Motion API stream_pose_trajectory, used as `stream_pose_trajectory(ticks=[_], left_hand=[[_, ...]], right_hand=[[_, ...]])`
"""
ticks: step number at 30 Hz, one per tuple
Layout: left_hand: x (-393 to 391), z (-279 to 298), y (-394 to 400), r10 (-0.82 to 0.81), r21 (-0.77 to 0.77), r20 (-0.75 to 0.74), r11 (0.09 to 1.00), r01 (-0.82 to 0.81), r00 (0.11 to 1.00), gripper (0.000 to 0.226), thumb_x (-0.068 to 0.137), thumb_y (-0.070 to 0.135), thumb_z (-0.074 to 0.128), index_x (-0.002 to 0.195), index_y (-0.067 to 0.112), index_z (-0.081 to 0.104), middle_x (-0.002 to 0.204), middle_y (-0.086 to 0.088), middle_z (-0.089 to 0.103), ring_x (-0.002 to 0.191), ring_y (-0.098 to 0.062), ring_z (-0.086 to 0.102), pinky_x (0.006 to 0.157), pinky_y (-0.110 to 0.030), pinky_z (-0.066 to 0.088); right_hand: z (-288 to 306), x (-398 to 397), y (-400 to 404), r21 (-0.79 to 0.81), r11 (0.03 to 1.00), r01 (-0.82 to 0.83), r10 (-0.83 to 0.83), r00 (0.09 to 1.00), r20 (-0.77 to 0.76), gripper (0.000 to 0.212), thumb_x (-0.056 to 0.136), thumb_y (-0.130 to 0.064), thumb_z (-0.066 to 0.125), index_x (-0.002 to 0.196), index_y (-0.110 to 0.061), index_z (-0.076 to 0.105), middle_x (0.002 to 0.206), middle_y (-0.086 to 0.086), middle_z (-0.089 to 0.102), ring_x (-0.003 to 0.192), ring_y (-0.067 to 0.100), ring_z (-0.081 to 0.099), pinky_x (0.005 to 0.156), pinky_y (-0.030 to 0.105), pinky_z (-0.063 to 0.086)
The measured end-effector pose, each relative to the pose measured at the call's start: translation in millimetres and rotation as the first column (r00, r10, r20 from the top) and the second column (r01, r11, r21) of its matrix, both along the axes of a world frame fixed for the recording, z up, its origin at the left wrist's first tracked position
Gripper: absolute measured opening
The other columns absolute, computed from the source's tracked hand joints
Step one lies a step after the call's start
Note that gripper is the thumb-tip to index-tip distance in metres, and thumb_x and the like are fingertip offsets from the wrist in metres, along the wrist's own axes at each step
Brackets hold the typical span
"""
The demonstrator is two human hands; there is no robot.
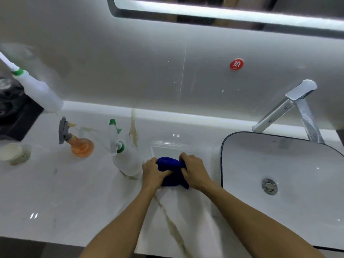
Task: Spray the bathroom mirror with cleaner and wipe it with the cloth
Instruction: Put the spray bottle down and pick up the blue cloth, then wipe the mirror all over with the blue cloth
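A dark blue cloth (172, 169) is bunched on the white marble counter (74, 202), held from both sides. My left hand (153, 174) grips its left part and my right hand (194, 171) grips its right part. Right beside my left hand stands a white spray bottle with a green collar (124, 157). The lit lower edge of the mirror (223, 12) runs along the top of the view, above the wall panel.
An orange spray bottle with a grey trigger (78, 144) stands further left. Another white bottle (37, 88) leans at the far left by a black bin (13, 112). A clear tray (171, 148) lies behind the cloth. The basin (279, 174) and chrome tap (290, 107) are at right.
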State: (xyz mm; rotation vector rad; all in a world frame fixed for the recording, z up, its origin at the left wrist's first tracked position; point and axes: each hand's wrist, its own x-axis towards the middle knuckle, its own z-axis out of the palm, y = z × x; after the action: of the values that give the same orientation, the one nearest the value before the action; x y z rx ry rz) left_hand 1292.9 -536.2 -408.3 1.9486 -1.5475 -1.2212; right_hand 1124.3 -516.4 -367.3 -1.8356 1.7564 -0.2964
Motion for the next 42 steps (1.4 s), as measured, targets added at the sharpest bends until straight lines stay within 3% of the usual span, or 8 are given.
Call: stream_pose_trajectory(ticks=[3, 6, 9, 13, 24, 29, 36, 42], left_hand=[[-1, 21, -4, -0.028, 0.045, -0.168, 0.998, 0.036, 0.985, 0.050, 0.060, 0.043, 0.085, 0.093, 0.021, 0.054, 0.089, 0.003, 0.067, 0.082, -0.017, 0.066, 0.065, -0.025, 0.054], [-7, 49, -9, -0.017, 0.008, -0.323, 1.000, 0.021, 0.946, 0.064, 0.055, 0.046, 0.086, 0.102, 0.015, 0.056, 0.096, -0.005, 0.070, 0.083, -0.019, 0.070, 0.068, -0.029, 0.060], [-16, 89, -19, -0.049, -0.084, -0.419, 0.996, 0.016, 0.907, 0.052, 0.067, 0.025, 0.090, 0.106, 0.022, 0.056, 0.103, 0.001, 0.068, 0.092, -0.014, 0.067, 0.064, -0.017, 0.055], [-24, 153, -40, -0.098, -0.185, -0.497, 0.983, 0.005, 0.862, 0.026, 0.077, 0.018, 0.082, 0.100, 0.022, 0.070, 0.093, 0.000, 0.076, 0.090, -0.021, 0.072, 0.066, -0.021, 0.057], [-53, 347, -79, -0.392, -0.661, -0.348, 0.747, 0.074, 0.851, 0.024, 0.094, 0.017, 0.064, 0.117, 0.009, 0.066, 0.102, -0.007, 0.073, 0.095, -0.021, 0.069, 0.080, -0.028, 0.057], [-70, 411, -80, -0.392, -0.686, -0.447, 0.727, -0.028, 0.804, 0.018, 0.086, 0.016, 0.073, 0.103, 0.013, 0.071, 0.092, -0.007, 0.076, 0.087, -0.021, 0.072, 0.072, -0.027, 0.059], [-92, 473, -84, -0.390, -0.703, -0.502, 0.704, -0.101, 0.772, 0.017, 0.092, 0.017, 0.065, 0.109, 0.014, 0.065, 0.097, -0.002, 0.073, 0.089, -0.016, 0.070, 0.069, -0.024, 0.056], [-101, 511, -106, -0.358, -0.718, -0.439, 0.691, -0.082, 0.824, 0.005, 0.092, 0.020, 0.065, 0.092, 0.024, 0.067, 0.084, 0.005, 0.074, 0.085, -0.017, 0.070, 0.071, -0.028, 0.055]], right_hand=[[24, -6, 1, -0.002, 0.997, 0.073, -0.072, 0.991, 0.114, 0.018, 0.087, -0.006, 0.049, 0.101, -0.017, 0.049, 0.094, 0.008, 0.058, 0.081, 0.027, 0.055, 0.075, 0.041, 0.050], [56, -12, -2, -0.026, 0.990, 0.140, -0.131, 0.968, 0.214, 0.020, 0.088, -0.002, 0.048, 0.101, -0.016, 0.048, 0.093, 0.007, 0.062, 0.082, 0.024, 0.058, 0.074, 0.041, 0.053], [95, -19, -11, -0.093, 0.980, 0.176, -0.146, 0.954, 0.263, 0.019, 0.090, -0.002, 0.048, 0.101, -0.018, 0.047, 0.093, 0.005, 0.063, 0.080, 0.021, 0.060, 0.069, 0.036, 0.054], [154, -29, -27, -0.210, 0.955, 0.208, -0.126, 0.929, 0.349, 0.018, 0.093, -0.002, 0.049, 0.101, -0.018, 0.048, 0.089, 0.002, 0.064, 0.078, 0.020, 0.063, 0.064, 0.030, 0.054], [319, -56, -60, -0.596, 0.764, 0.248, 0.072, 0.885, 0.460, 0.013, 0.097, -0.010, 0.058, 0.103, -0.021, 0.053, 0.088, -0.009, 0.065, 0.081, 0.004, 0.064, 0.067, 0.015, 0.053], [375, -66, -65, -0.611, 0.721, 0.326, 0.107, 0.819, 0.563, 0.022, 0.097, -0.011, 0.058, 0.097, -0.032, 0.052, 0.091, -0.013, 0.063, 0.085, -0.008, 0.062, 0.064, 0.007, 0.050], [433, -73, -78, -0.644, 0.674, 0.362, 0.173, 0.770, 0.614, 0.010, 0.098, -0.012, 0.058, 0.107, -0.015, 0.056, 0.095, -0.007, 0.064, 0.086, 0.007, 0.063, 0.069, 0.015, 0.050], [454, -84, -95, -0.603, 0.687, 0.405, 0.116, 0.758, 0.642, 0.010, 0.098, -0.019, 0.062, 0.107, -0.018, 0.058, 0.097, -0.006, 0.065, 0.088, 0.009, 0.064, 0.067, 0.016, 0.052]])
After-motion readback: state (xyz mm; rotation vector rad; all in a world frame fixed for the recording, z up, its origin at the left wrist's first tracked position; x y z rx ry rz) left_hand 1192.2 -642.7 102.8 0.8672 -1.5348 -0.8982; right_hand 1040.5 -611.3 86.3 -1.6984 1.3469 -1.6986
